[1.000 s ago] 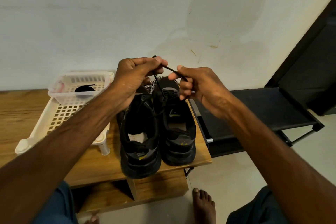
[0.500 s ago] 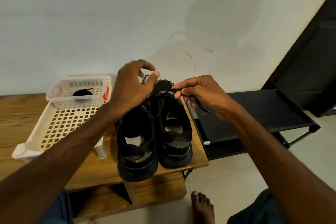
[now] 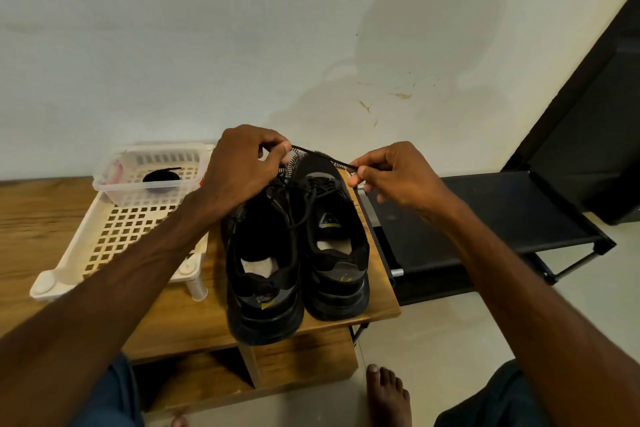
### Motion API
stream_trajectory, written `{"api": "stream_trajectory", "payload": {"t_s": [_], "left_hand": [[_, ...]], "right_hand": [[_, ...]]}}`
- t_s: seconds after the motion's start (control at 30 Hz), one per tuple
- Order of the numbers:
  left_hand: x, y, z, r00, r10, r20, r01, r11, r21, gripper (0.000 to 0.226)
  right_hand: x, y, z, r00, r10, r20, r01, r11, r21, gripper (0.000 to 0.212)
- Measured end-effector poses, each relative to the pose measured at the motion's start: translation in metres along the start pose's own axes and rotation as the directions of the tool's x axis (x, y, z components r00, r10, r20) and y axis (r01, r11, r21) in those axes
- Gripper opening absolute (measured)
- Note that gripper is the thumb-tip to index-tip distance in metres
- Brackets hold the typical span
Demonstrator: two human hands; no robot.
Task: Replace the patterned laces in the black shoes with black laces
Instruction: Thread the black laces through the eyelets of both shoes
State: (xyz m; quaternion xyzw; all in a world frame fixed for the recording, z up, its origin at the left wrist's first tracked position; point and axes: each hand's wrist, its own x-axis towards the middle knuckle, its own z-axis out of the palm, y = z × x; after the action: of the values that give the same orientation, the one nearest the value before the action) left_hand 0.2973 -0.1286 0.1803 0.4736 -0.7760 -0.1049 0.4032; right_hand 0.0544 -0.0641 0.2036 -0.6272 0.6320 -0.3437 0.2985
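Pinched a black lace [image 3: 304, 150] at both ends: one end inside the curled fingers of the left hand [image 3: 242, 166], the other nipped between thumb and forefinger of the right hand [image 3: 394, 173], knuckles up, forearms reaching in from below. Held the strand taut and near level just above the toes of the black shoes [image 3: 263, 270], set side by side, heels toward the camera, on the desk [image 3: 41, 218]. Looked to be mid-lacing on the right shoe [image 3: 332, 253], evening the ends; could not tell which eyelets fed it. Called next for threading or tying off without slack, then for dealing with the patterned lace [image 3: 289, 168] showing at the left toe. Noted a spare black coil [image 3: 161, 178] in the clear tub [image 3: 114, 184] on the white tray [image 3: 121, 236] beside.
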Motion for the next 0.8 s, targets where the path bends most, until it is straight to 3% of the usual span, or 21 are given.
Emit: {"api": "stream_trajectory", "payload": {"t_s": [0.1, 0.27, 0.37, 0.5, 0.67, 0.8], "left_hand": [[-0.001, 0.001, 0.001, 1.0, -0.007, 0.014, 0.007, 1.0, -0.005, 0.017], [0.0, 0.0, 0.0, 1.0, -0.001, 0.012, 0.001, 1.0, -0.014, 0.016], [-0.001, -0.003, 0.0, 1.0, -0.002, 0.029, 0.002, 1.0, -0.013, 0.012], [-0.006, 0.004, 0.008, 0.997, 0.075, -0.004, -0.075, 0.997, 0.011, 0.029], [-0.014, 0.026, 0.024, 0.978, 0.203, 0.039, -0.2, 0.977, -0.075, 0.017], [-0.013, 0.029, 0.026, 0.974, 0.222, 0.049, -0.216, 0.971, -0.106, 0.014]], "right_hand": [[-0.003, 0.001, -0.002, 0.999, 0.041, 0.032, -0.043, 0.998, 0.05, 0.016], [-0.004, 0.004, -0.008, 0.995, 0.081, -0.052, -0.081, 0.997, 0.005, 0.014], [-0.004, 0.006, -0.01, 0.993, 0.053, -0.106, -0.058, 0.998, -0.039, 0.018], [-0.003, 0.005, -0.005, 0.998, 0.034, -0.047, -0.034, 0.999, 0.0, 0.011], [-0.005, -0.002, 0.003, 0.999, -0.05, 0.0, 0.05, 0.999, -0.011, 0.007], [-0.006, -0.006, 0.006, 0.996, -0.087, -0.008, 0.087, 0.996, -0.008, 0.008]]}}
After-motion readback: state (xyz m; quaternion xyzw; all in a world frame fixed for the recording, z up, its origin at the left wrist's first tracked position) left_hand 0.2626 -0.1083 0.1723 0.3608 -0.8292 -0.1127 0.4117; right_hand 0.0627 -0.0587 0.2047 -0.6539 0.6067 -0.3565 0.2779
